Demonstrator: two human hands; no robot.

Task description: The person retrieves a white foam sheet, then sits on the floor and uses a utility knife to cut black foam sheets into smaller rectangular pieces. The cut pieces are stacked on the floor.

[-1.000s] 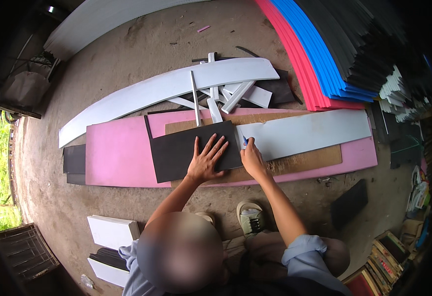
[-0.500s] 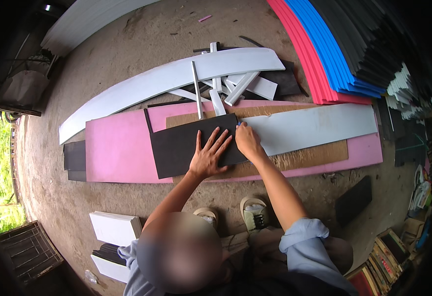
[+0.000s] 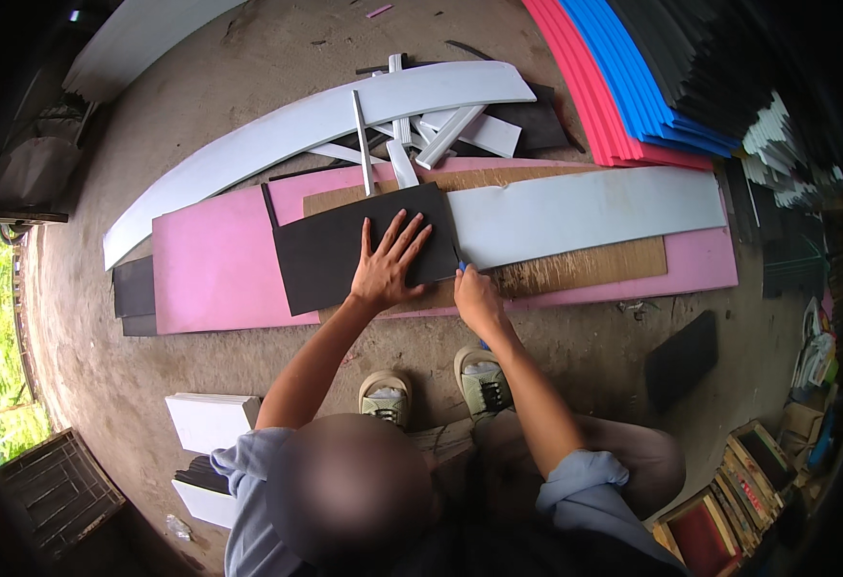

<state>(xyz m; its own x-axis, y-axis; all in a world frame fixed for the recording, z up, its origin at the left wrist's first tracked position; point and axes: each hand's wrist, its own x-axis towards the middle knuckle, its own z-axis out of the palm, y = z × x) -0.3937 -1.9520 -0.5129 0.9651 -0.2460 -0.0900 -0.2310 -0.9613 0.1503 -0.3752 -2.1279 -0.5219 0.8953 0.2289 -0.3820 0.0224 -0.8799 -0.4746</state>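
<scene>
My left hand (image 3: 383, 264) lies flat with fingers spread on a black foam sheet (image 3: 320, 252). In my closed right hand (image 3: 479, 298) is a utility knife (image 3: 461, 265); only a bit of its blue body and a thin blade show. Its tip is at the black sheet's right edge, near the lower corner. A long white foam strip (image 3: 585, 212) comes out to the right from that edge. Under both lies scuffed brown cardboard (image 3: 594, 270), on top of a wide pink foam sheet (image 3: 214, 260).
White offcuts (image 3: 452, 135) and a long white strip (image 3: 277, 139) lie beyond the pink sheet. Red, blue (image 3: 647, 82) and black sheets are stacked at the far right. A black piece (image 3: 681, 361) rests near my right. White blocks (image 3: 210, 421) sit at the near left.
My right hand has drawn the knife toward me along the black sheet's right edge, from its upper part to the lower corner. My left hand stays pressed on the sheet. The view has shifted slightly.
</scene>
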